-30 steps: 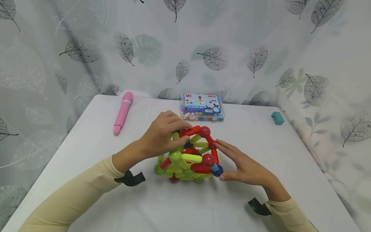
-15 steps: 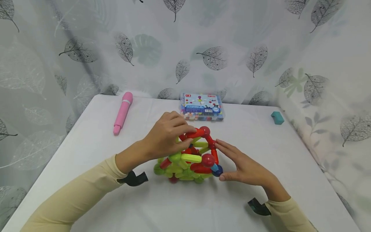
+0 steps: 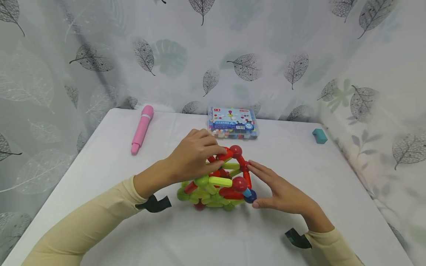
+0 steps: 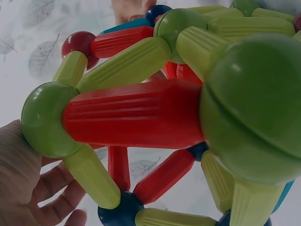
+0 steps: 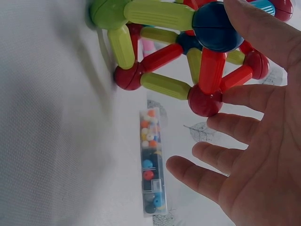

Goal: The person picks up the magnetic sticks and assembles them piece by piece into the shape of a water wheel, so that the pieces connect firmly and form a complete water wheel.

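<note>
A model of magnetic rods and balls (image 3: 220,181) in yellow-green, red and blue stands on the white table. At its top, my left hand (image 3: 193,155) pinches a red rod (image 3: 226,154) between thumb and fingers, the rod's far end at a red ball (image 3: 236,150). In the left wrist view a green ball (image 4: 49,120) and a large red rod (image 4: 136,115) cover much of the work. My right hand (image 3: 284,192) rests against the model's right side with fingers extended. Its thumb touches a dark blue ball (image 5: 217,27), and a fingertip meets a red ball (image 5: 205,100).
Behind the model lies a clear compartment box (image 3: 232,123) with a printed label and colourful beads inside. A pink microphone-shaped thing (image 3: 142,130) lies at the back left, a small teal block (image 3: 320,136) at the back right. A leaf-patterned curtain (image 3: 179,85) hangs behind the table.
My left hand has shifted slightly to the right, and the red rod's near end has swung right and toward me, away from the model's left top. The right hand stays in place.
</note>
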Action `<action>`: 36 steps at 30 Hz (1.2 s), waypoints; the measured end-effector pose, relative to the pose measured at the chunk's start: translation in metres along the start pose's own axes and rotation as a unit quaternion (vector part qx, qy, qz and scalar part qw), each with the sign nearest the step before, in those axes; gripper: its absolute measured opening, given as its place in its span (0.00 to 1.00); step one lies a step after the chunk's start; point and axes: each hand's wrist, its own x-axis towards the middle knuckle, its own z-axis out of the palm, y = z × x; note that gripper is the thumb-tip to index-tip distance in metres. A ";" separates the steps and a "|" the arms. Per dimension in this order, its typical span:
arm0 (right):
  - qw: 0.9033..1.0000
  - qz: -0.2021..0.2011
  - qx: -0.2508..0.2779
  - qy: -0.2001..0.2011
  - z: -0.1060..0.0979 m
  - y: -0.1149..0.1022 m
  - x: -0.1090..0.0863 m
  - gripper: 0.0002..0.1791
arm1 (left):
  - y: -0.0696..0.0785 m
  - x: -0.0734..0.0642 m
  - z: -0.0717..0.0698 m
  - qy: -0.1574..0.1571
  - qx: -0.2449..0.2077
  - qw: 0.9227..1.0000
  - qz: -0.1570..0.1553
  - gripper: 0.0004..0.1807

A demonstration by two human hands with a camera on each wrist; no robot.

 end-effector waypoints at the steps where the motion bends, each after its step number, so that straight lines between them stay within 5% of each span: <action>1: 1.000 0.000 0.000 0.000 0.000 0.000 0.000 0.56 | 0.000 0.000 0.000 -0.001 -0.002 1.000 0.000 0.16; 15: 1.000 0.002 0.000 0.001 0.001 0.000 -0.001 0.56 | 0.003 -0.004 -0.008 -0.068 -0.132 0.989 0.003 0.11; 23: 1.000 0.006 -0.001 0.000 0.001 0.001 -0.001 0.56 | 0.002 -0.007 -0.013 -0.156 -0.185 0.970 -0.006 0.18; 30: 1.000 0.003 0.001 0.000 0.002 0.000 -0.001 0.56 | 0.006 -0.004 -0.012 -0.231 -0.177 0.957 0.010 0.23; 36: 1.000 0.000 -0.001 -0.001 0.002 0.000 0.000 0.56 | 0.007 -0.004 -0.009 -0.236 -0.169 0.957 0.022 0.26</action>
